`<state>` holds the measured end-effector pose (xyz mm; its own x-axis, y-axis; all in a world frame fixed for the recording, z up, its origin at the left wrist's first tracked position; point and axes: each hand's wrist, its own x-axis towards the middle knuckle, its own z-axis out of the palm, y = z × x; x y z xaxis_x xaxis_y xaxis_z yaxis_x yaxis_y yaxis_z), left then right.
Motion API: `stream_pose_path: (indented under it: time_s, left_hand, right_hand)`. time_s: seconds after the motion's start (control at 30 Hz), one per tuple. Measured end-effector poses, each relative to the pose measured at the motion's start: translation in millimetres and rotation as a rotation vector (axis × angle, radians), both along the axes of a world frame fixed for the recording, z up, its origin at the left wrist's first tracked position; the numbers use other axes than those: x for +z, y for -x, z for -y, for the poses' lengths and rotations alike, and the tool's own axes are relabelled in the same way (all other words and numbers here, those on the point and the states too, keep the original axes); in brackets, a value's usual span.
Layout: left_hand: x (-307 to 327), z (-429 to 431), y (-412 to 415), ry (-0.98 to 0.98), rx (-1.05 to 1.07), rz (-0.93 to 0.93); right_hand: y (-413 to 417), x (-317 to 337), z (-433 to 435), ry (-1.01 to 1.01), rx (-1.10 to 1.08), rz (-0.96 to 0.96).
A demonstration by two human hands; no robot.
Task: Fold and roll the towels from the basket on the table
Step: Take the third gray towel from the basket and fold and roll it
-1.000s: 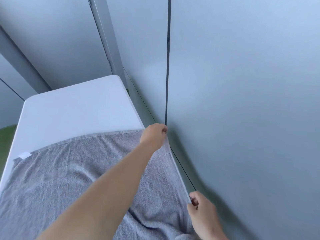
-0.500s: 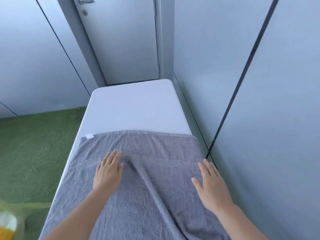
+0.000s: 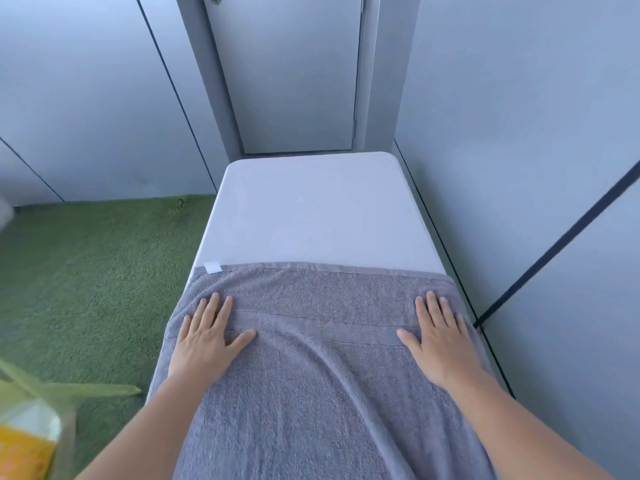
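Hands (image 3: 204,337) spread wider, towel (image 3: 311,375), blank tag (image 3: 213,267)

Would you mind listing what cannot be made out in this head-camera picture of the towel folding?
- Near end of the grey towel: cut off by the bottom edge, head view.
- Table surface beneath the towel, and under the left hand and right hand: covered.
- Yellow and green object at lower left: blurred and cropped; cannot identify it.
- White tag on the towel: too small to read.
- Basket: not in view.
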<state>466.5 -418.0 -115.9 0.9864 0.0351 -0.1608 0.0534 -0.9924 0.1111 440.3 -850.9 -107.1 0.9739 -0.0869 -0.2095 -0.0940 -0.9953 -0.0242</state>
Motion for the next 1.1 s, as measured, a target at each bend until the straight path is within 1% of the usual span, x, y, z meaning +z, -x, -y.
stream_pose_path:
  time_s: [0.2, 0.33, 0.4, 0.47, 0.57, 0.63, 0.7, 0.73, 0.83, 0.9, 0.93, 0.97, 1.03, 1.1]
  left_hand:
    - [-3, -17, 1, -0.01, 0.097, 0.035]
    - [5, -29, 6, 0.014, 0.144, -0.004]
    - [14, -15, 2, 0.042, 0.152, 0.007]
    - [22, 24, -2, 0.048, 0.066, 0.037]
    - [19, 100, 2, 0.049, -0.188, 0.017]
    - [10, 122, 11, 0.014, -0.283, 0.002]
    - [7, 104, 20, -0.038, -0.273, 0.001]
    - [5, 83, 23, -0.056, -0.225, 0.018]
    - [4, 13, 36, -0.069, 0.028, 0.072]
    - [10, -1, 49, -0.012, 0.129, 0.07]
    - [14, 9, 59, 0.019, 0.118, 0.073]
    - [19, 27, 70, 0.043, 0.061, 0.083]
    - [29, 76, 99, 0.109, -0.118, 0.078]
    - [34, 119, 129, 0.157, -0.286, 0.057]
  right_hand:
    - [-25, -4, -16, -0.029, 0.056, -0.01]
    - [-37, 7, -15, -0.088, 0.145, -0.067]
    - [-35, 14, -17, -0.098, 0.151, -0.057]
    - [-26, 19, -38, -0.08, 0.203, -0.017]
    - [-7, 18, -93, -0.176, 0.363, 0.004]
    - [3, 11, -105, -0.171, 0.407, 0.007]
    - [11, 3, -76, -0.097, 0.374, 0.046]
    - [16, -1, -51, -0.061, 0.323, 0.079]
    - [31, 0, 26, 0.002, 0.076, 0.114]
    - [43, 6, 43, 0.01, -0.012, 0.082]
    - [50, 8, 36, -0.007, -0.001, 0.081]
    - [60, 11, 19, -0.039, 0.052, 0.095]
    - [85, 20, -31, -0.159, 0.234, 0.101]
    - [113, 23, -80, -0.253, 0.395, 0.065]
